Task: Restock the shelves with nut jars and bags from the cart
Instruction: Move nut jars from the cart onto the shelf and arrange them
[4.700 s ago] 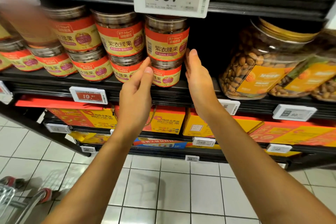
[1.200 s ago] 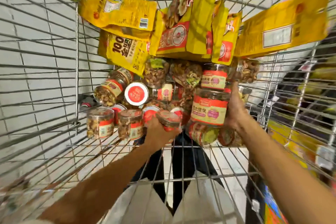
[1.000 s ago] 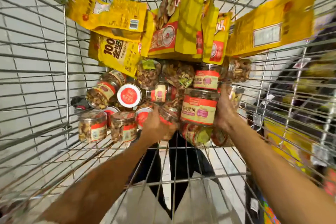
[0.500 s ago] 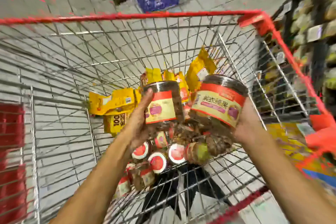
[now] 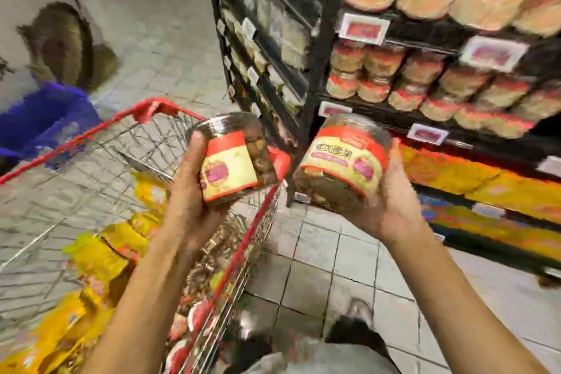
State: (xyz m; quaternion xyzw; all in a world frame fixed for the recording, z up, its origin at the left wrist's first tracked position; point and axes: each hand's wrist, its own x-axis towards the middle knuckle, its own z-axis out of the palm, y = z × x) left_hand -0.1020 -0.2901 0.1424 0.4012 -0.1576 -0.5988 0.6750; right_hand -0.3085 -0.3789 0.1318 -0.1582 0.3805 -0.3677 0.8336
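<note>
My left hand point(image 5: 189, 200) grips a small nut jar point(image 5: 232, 158) with a red and yellow label, held above the right rim of the wire cart point(image 5: 91, 143). My right hand point(image 5: 391, 200) grips a larger nut jar point(image 5: 341, 162) of the same brand, tilted, over the tiled floor between cart and shelves. In the cart lie yellow nut bags point(image 5: 100, 252) and several more jars point(image 5: 197, 322). The shelves point(image 5: 449, 48) at the right hold rows of similar red-labelled jars point(image 5: 379, 70), blurred by head motion.
White price tags point(image 5: 364, 29) hang on the shelf edges. Orange and yellow boxes point(image 5: 455, 173) fill the lower shelf. A second rack point(image 5: 267, 39) runs away behind the cart. A blue basket point(image 5: 45, 118) stands on the floor at far left.
Both hands lifted a jar each out of the cart and carried them right. My view swung from the cart's inside up to the shelves.
</note>
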